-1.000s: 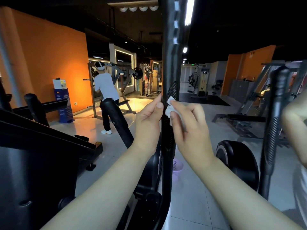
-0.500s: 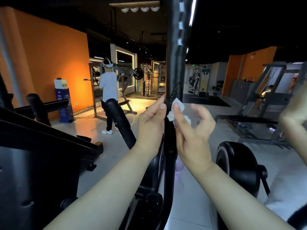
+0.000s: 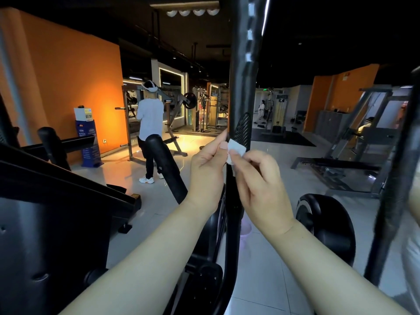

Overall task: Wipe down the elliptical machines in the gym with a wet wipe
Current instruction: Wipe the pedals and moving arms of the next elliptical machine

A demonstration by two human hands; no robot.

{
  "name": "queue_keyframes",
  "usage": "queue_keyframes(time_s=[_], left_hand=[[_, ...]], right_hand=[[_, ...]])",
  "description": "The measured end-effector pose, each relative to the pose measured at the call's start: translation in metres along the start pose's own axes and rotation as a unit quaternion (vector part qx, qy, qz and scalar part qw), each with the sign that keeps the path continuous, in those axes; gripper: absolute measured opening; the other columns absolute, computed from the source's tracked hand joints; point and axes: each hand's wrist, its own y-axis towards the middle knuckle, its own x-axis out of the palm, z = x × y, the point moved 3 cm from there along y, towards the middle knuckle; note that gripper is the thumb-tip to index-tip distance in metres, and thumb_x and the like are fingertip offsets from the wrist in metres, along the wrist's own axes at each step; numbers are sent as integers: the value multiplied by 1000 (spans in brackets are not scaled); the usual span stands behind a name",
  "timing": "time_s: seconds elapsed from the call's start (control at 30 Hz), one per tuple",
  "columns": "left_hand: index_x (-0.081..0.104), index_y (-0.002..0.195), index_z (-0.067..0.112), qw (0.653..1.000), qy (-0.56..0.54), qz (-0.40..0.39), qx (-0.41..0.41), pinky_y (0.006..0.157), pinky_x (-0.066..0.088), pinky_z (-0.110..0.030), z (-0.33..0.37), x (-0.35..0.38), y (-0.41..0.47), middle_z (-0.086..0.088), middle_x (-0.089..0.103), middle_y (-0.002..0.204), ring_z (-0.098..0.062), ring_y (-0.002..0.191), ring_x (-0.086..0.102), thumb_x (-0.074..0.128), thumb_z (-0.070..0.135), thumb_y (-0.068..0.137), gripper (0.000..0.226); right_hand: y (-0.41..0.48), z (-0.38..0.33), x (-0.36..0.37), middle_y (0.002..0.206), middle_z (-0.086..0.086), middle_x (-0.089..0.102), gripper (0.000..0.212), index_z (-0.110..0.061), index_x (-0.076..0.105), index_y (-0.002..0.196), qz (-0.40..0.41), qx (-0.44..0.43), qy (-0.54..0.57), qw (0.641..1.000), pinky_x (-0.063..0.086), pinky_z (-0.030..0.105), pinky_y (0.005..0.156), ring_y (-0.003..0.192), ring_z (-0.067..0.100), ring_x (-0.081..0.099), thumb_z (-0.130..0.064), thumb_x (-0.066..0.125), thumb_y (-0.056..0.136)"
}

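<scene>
Head view, only one I have. Right hand [image 3: 261, 185] pinches a small folded wipe [image 3: 236, 150] between thumb and forefinger, held against the upright bar [image 3: 242, 87] just below its ribbed grip. Other fingers loosely curled. Left hand [image 3: 208, 164] sits against the bar's left side, thumb tip beside the wipe; its fingers are behind the palm, so I cannot tell if it grips. Bar's top is cut off by the frame. Second bar [image 3: 395, 178] at right is blurred. A person [image 3: 150, 123] stands far off, back turned.
</scene>
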Motion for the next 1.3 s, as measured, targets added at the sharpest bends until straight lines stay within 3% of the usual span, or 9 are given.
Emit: queue_keyframes(time_s=[0.2, 0.3, 0.4, 0.5, 0.6, 0.8, 0.93, 1.1, 1.3], left_hand=[[67, 117, 27, 1000, 5, -10, 5, 99, 52, -22, 4, 3, -4, 9, 76, 113, -8, 117, 67, 44, 4, 106, 34], [67, 114, 30, 1000, 9, 26, -15, 114, 45, -34, 3, 1, -2, 4, 69, 127, -11, 126, 62, 46, 4, 106, 34], [65, 117, 29, 1000, 6, 16, -10, 113, 44, -31, 3, 2, -2, 7, 70, 124, -10, 122, 64, 46, 5, 105, 32], [66, 118, 27, 1000, 0, 8, -7, 110, 46, -27, 0, 1, -2, 10, 74, 115, -9, 121, 64, 47, 5, 105, 32], [65, 123, 26, 1000, 6, 10, -9, 116, 42, -35, -2, 1, -1, 1, 70, 129, -15, 130, 60, 48, 7, 105, 31], [72, 111, 34, 999, -3, 38, -38, 117, 41, -47, -3, -1, -2, -13, 64, 138, -28, 133, 57, 49, 4, 105, 38], [71, 110, 30, 999, 2, 33, -29, 107, 51, -33, 1, 1, -2, -4, 73, 122, -18, 119, 66, 49, 4, 105, 35], [70, 110, 37, 999, 25, 33, -20, 118, 40, -43, -1, -2, -4, -21, 60, 135, -30, 136, 52, 48, 8, 106, 36], [70, 113, 34, 999, 16, 27, -24, 118, 41, -42, -5, -3, -4, -11, 65, 137, -22, 132, 58, 49, 8, 105, 35]], right_hand=[[4, 3, -9, 124, 8, 52, 32, -1, 68, 123, 28, 14, -6, 999, 33, 16, 103, 107, 32, 56, -7, 45, 103], [-5, 1, 2, 130, 13, 56, 37, 1, 67, 127, -14, -7, 1, 1000, 38, 26, 108, 118, 32, 55, 9, 52, 94], [-5, 4, 0, 126, 16, 58, 37, 1, 65, 128, 2, 26, 51, 998, 44, 34, 105, 117, 32, 57, 8, 53, 93], [1, 2, -6, 108, 0, 49, 29, -5, 66, 128, 74, 109, 86, 987, 45, 20, 94, 97, 17, 56, -5, 59, 100], [3, 0, -3, 99, -4, 43, 31, -8, 66, 129, 85, 144, 91, 982, 40, 8, 86, 88, 11, 52, -14, 62, 99], [-6, -4, 8, 129, 15, 51, 38, -1, 58, 139, 41, 27, 35, 998, 34, 28, 110, 121, 32, 50, -5, 53, 102], [-12, 9, 10, 135, 18, 53, 44, -5, 55, 140, 41, 29, 71, 996, 39, 42, 113, 129, 38, 51, 6, 53, 98], [-18, -12, 18, 129, 10, 50, 55, -1, 54, 134, 45, 14, 43, 998, 36, 30, 112, 121, 30, 46, 19, 64, 84], [-9, 4, 0, 126, 16, 58, 45, 0, 65, 130, 44, 26, -6, 999, 29, 22, 110, 119, 29, 48, 17, 63, 89]])
